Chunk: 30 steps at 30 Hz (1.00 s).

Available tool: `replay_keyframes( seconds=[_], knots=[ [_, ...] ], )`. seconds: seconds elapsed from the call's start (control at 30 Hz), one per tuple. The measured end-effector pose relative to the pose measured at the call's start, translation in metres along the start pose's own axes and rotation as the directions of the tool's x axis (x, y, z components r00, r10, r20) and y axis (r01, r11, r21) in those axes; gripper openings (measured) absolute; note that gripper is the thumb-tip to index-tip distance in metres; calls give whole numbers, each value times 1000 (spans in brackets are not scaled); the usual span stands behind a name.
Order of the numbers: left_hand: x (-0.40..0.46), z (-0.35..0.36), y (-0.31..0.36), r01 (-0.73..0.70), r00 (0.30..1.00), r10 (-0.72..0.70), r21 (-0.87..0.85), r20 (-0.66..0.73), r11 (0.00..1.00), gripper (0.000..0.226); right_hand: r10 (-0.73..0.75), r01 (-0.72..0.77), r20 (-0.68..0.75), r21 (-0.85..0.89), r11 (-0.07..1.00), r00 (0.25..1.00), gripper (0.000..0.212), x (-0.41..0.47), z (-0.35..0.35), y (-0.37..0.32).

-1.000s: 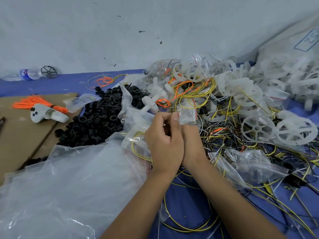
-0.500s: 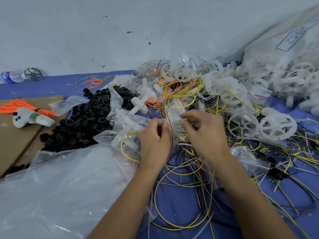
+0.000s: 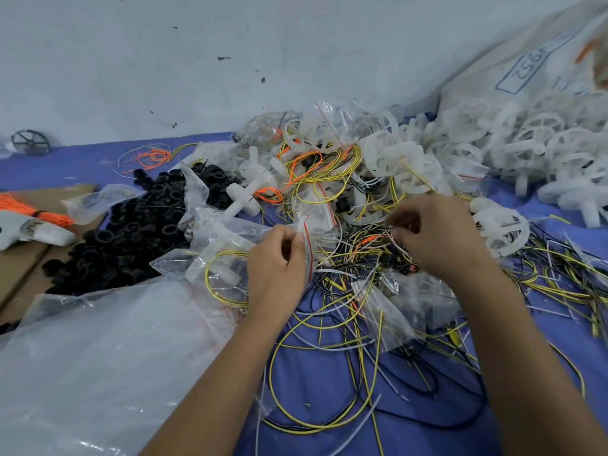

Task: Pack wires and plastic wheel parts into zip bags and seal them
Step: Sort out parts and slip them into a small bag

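My left hand (image 3: 276, 258) pinches the top of a small clear zip bag (image 3: 311, 235) with a red seal line, at the middle of the view. To its right, my right hand (image 3: 434, 235) has its fingers curled into a tangle of yellow, black and white wires (image 3: 365, 248) and pinches some of them. White plastic wheel parts (image 3: 411, 162) lie heaped behind the wires and off to the right. A bag holding a yellow wire loop and a white part (image 3: 223, 278) lies just left of my left hand.
Black plastic rings (image 3: 131, 232) form a pile at the left. A large clear plastic sheet (image 3: 98, 363) covers the lower left. An orange wire bundle (image 3: 36, 212) and a white handle-shaped part (image 3: 29, 232) lie on cardboard (image 3: 19, 268). A big white sack (image 3: 526, 70) stands at the back right.
My hands were together on the small zip bag. My right hand has let go of it and moved right into the wire tangle, while my left hand kept hold of the bag.
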<state>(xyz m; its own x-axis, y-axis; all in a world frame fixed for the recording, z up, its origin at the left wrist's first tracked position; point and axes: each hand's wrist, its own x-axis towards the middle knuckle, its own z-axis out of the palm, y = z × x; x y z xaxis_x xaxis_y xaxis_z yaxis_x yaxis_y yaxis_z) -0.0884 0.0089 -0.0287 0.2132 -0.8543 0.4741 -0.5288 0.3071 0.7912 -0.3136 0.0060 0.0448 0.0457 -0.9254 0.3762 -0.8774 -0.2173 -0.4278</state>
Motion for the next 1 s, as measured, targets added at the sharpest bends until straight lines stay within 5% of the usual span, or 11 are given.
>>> replay_keyframes(
  seconds=[0.33,0.5,0.6,0.77,1.0],
  knots=[
    [0,0,-1,10,999,-12,-43,-36,999,23,-188,174,308,73,982,933,10,8,25,-33],
    [0,0,-2,22,999,-25,-73,-34,997,28,-91,178,509,-125,976,856,26,8,41,-43],
    [0,-1,-1,22,999,-25,-77,-35,997,31,-54,164,517,-171,972,854,20,9,46,-42],
    [-1,-3,1,34,999,-35,-56,-18,998,27,-108,98,489,46,994,866,9,13,31,-31],
    [1,-1,-1,55,998,-55,-18,1,998,21,-58,4,162,318,948,985,9,13,15,-27]
  ],
)
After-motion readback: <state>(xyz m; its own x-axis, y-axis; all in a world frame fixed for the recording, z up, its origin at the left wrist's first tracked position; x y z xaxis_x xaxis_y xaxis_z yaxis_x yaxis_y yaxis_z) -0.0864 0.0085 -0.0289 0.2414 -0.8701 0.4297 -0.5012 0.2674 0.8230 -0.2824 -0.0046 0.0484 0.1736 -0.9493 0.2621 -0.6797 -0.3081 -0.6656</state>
